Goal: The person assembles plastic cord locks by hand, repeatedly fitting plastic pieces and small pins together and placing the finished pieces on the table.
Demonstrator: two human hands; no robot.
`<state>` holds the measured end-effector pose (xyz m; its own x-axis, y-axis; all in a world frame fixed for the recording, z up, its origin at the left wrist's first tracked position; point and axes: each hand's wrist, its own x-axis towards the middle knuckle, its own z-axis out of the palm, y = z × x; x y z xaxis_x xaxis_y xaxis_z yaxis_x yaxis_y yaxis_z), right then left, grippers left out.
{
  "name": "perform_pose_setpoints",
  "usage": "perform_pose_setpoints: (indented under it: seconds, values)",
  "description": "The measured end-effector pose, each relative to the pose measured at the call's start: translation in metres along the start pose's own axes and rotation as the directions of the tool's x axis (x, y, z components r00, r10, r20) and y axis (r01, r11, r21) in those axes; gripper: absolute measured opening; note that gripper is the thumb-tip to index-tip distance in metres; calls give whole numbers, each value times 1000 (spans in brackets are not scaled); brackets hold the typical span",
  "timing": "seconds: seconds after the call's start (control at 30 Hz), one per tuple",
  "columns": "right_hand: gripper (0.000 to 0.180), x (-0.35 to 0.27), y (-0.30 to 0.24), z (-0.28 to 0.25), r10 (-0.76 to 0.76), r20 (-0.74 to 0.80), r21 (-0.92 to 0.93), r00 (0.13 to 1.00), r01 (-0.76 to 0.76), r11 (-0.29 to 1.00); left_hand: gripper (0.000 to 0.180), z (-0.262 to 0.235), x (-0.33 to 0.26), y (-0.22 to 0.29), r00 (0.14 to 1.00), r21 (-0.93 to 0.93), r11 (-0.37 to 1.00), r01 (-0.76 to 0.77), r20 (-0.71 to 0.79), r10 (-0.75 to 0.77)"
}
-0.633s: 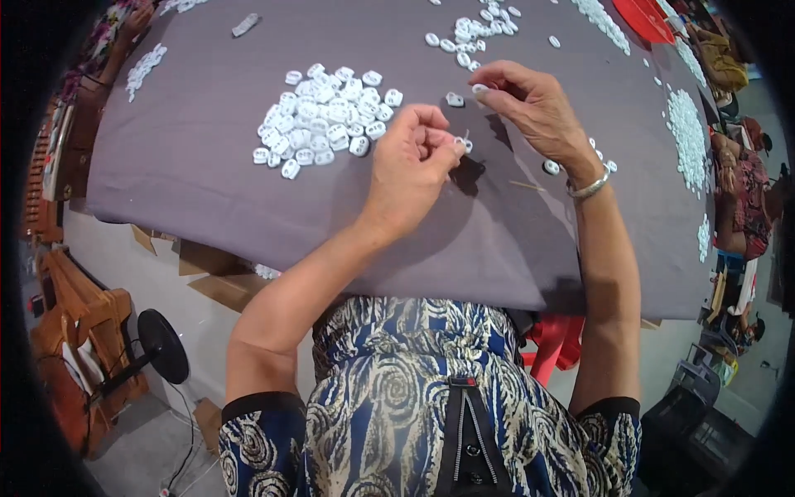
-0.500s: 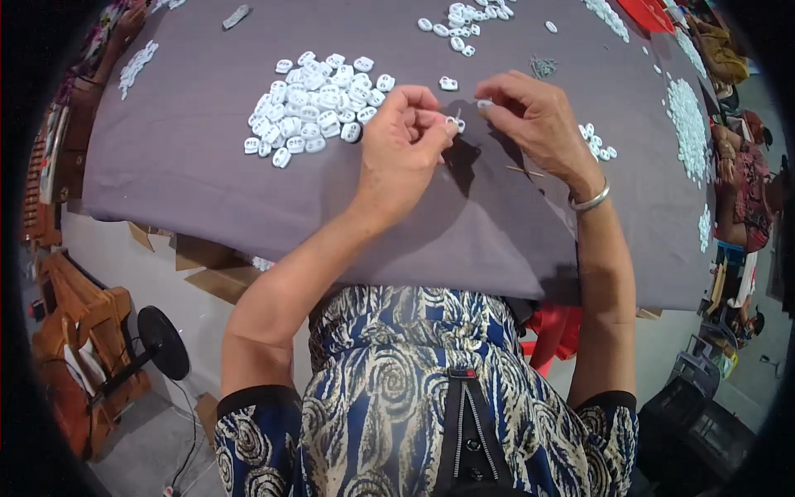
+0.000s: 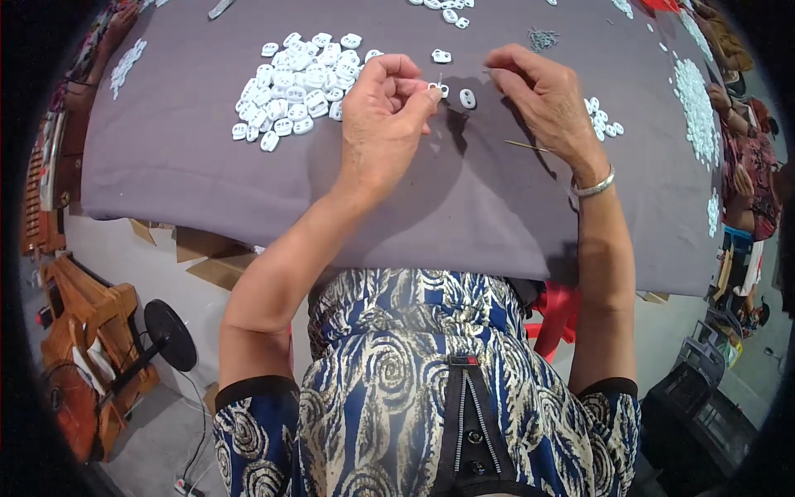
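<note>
Roomy grey cloth [image 3: 207, 186] reaches the near edge; left hand [image 3: 381, 124] pinches a holed white piece [image 3: 443, 91] (right hand [image 3: 546, 103]: grip unclear).

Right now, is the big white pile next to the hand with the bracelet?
No, the big white pile lies beside the left hand, while the bracelet circles the right wrist.

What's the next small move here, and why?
Probably bring the right hand to the white oval piece and pinch it: it shows between the hands, touching neither, and is near the right fingertips. The left hand already pinches a white two-holed piece, so the right seems better placed, though whether its fingertips hold something tiny is unclear.
</note>
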<state>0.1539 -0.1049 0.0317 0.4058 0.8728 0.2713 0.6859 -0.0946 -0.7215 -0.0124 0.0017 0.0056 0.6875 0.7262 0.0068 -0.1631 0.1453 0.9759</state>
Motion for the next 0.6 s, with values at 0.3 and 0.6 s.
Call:
perform_pose_setpoints:
  seconds: [0.3,0.6]
  values:
    - [16,-2,4,6,-153,246,-110,957,184,977,26,0,-1,-1,1000,24,1000,2,25,-2]
    - [16,-5,1,3,-66,206,13,976,65,998,25,3,-3,0,997,53,998,32,62,-35]
